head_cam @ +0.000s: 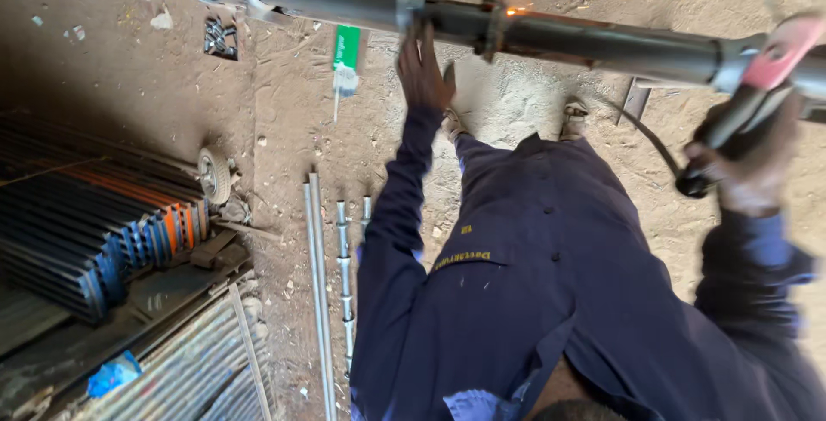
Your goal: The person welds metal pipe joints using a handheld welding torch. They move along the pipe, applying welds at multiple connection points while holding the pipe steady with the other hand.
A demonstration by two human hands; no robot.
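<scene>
Steel pipe under left hand fingers; right hand grips grinder

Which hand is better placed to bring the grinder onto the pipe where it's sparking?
Probably the right hand: it already grips the grinder beside the pipe. The left hand is pressed flat on the pipe, steadying it near the sparks.

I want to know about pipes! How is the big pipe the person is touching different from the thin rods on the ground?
The big pipe is thick and dark grey; the thin rods are slim and pale silver. The pipe is held up off the ground, with the left hand on it, while the rods lie on the dirt, untouched. The pipe has collars and a spark on it; the rods don't. Both are long, round metal.
</scene>
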